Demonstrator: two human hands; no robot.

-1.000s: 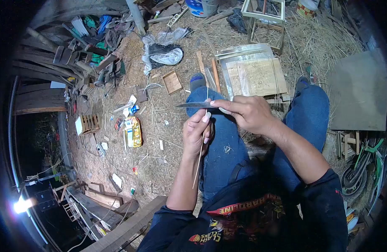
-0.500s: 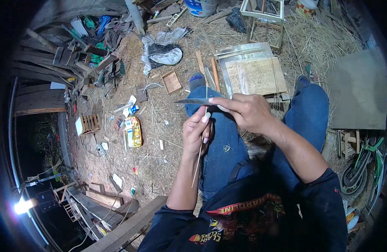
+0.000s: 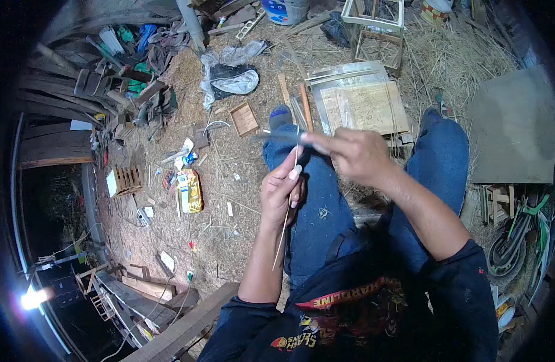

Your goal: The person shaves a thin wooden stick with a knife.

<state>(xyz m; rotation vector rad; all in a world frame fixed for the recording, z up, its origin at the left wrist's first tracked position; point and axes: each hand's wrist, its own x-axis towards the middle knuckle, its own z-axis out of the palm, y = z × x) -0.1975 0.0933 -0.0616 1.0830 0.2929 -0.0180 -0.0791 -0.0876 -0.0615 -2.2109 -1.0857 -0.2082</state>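
My left hand (image 3: 280, 192) is closed around a thin bamboo stick (image 3: 281, 238), pinching it near the upper end between thumb and fingers. The stick's long lower part slants down along my forearm, and a short tip stands up past the fingertips. My right hand (image 3: 360, 160) grips a knife (image 3: 278, 138) whose handle is hidden in the fist. The blade points left and crosses the stick's upper part just above my left fingertips. Motion blurs the blade, so whether it touches the stick is unclear. Both hands are above my left leg (image 3: 322, 211).
Beyond my feet lies a board (image 3: 362, 102) with thin strips on it. A small wooden box (image 3: 244, 119), an orange stick (image 3: 306, 107) and a yellow packet (image 3: 189, 190) rest on the shaving-strewn ground. A wooden frame (image 3: 380, 48) stands farther back, and a flat panel (image 3: 512, 127) lies at right.
The knife and my right hand have moved slightly up along the stick, and the blade has turned blurry. My left hand stays nearly in place with the stick.
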